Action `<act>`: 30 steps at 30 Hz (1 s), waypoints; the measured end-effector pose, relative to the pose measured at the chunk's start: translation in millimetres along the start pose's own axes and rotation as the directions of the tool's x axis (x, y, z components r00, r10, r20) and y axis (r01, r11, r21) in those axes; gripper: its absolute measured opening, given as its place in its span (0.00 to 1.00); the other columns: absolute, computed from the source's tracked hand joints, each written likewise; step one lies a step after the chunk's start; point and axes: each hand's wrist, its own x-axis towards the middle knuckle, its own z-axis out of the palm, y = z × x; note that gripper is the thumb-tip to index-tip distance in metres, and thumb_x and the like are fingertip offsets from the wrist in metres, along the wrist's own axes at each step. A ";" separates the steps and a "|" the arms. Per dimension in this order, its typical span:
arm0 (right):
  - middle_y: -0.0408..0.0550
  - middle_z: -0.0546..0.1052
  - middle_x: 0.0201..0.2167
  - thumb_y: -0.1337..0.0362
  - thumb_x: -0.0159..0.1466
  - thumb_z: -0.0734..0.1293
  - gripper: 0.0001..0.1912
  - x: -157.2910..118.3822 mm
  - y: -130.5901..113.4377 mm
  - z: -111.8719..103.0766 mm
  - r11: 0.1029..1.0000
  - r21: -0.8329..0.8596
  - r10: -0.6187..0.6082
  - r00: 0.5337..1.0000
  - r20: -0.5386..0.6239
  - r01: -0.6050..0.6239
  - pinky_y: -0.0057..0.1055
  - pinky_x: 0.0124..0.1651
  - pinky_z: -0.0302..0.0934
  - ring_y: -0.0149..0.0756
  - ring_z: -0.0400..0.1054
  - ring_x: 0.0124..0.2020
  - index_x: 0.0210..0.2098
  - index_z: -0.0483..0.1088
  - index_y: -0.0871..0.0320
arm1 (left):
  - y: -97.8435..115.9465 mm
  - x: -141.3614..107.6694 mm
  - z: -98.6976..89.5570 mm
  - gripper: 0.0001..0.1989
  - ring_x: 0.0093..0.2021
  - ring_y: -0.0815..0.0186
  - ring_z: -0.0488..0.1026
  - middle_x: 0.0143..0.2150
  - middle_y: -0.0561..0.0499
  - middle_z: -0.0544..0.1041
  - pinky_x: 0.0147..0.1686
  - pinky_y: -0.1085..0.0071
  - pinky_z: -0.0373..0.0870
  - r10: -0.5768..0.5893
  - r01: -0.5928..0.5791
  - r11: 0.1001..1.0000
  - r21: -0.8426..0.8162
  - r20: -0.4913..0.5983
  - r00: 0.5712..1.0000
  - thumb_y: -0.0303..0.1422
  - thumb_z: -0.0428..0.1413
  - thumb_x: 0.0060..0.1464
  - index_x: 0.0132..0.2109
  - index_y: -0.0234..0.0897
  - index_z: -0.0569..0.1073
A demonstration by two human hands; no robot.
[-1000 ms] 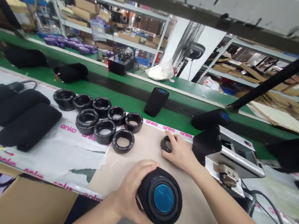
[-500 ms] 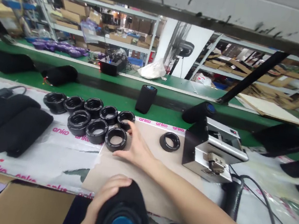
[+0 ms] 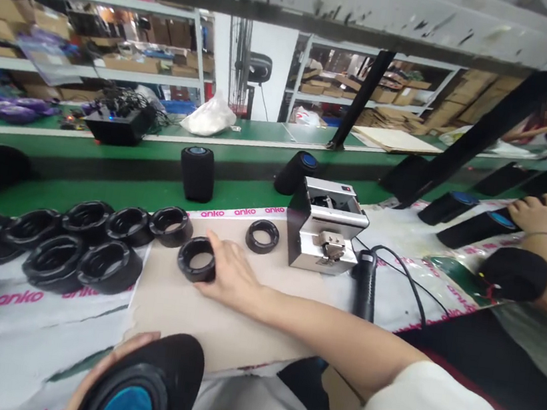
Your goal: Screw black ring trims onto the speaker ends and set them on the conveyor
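Note:
My left hand (image 3: 114,362) is wrapped round a black fabric-covered cylindrical speaker (image 3: 181,368) at the bottom of the view. A blue round end of this speaker faces me, and most of my fingers are hidden behind it. On the brown sheet, my right hand (image 3: 229,270) grips a thick black plastic ring (image 3: 185,267) from its right side, thumb and fingers on its outer wall. One more black ring (image 3: 263,237) lies further right, beside a silver and black machine (image 3: 327,239). Several similar rings (image 3: 108,269) stand grouped to the left.
Two upright speakers (image 3: 196,178) stand on the green surface (image 3: 242,191) behind. A black-handled tool (image 3: 365,284) with a cable lies right of the machine. At the right, a co-worker's hand (image 3: 542,213) is by other speakers. A shelf beam (image 3: 299,7) crosses overhead.
My view has swung right, bringing a co-worker into sight. My right hand has closed on the nearest ring and moved it right, away from the group. My left hand still holds the speaker.

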 end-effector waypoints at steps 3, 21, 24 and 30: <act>0.67 0.69 0.63 0.61 0.64 0.78 0.60 -17.7 19.6 -15.9 0.996 0.015 0.093 0.994 -0.058 -0.092 0.54 0.72 0.62 0.59 0.63 0.67 0.82 0.38 0.64 | 9.7 4.6 11.1 0.44 0.55 0.37 0.81 0.50 0.47 0.85 0.63 0.39 0.79 0.114 -0.113 0.993 0.031 -0.002 0.994 0.43 0.77 0.33 0.62 0.50 0.79; 0.67 0.64 0.72 0.68 0.63 0.79 0.58 -20.5 42.6 -32.6 0.973 0.131 0.206 0.971 -0.119 -0.190 0.57 0.75 0.60 0.60 0.58 0.74 0.81 0.43 0.62 | 40.2 42.7 97.9 0.49 0.58 0.44 0.81 0.58 0.39 0.80 0.60 0.51 0.79 0.172 -0.175 0.976 -0.129 -0.035 0.985 0.52 0.76 0.40 0.66 0.37 0.72; 0.69 0.63 0.73 0.69 0.63 0.80 0.59 -25.8 41.2 -35.3 0.971 0.139 0.210 0.972 -0.109 -0.194 0.56 0.77 0.59 0.59 0.58 0.75 0.81 0.43 0.65 | 42.8 42.3 101.7 0.50 0.58 0.44 0.81 0.59 0.38 0.79 0.59 0.51 0.79 0.183 -0.186 0.967 -0.175 -0.034 0.982 0.54 0.76 0.41 0.66 0.36 0.72; 0.56 0.65 0.74 0.63 0.63 0.81 0.53 -70.4 35.7 -66.6 0.980 0.156 0.133 0.988 -0.076 -0.120 0.52 0.77 0.63 0.51 0.62 0.75 0.79 0.53 0.51 | 51.3 47.1 89.3 0.52 0.62 0.45 0.80 0.66 0.35 0.76 0.61 0.54 0.79 0.154 -0.133 0.966 -0.224 0.080 0.985 0.53 0.76 0.45 0.71 0.38 0.68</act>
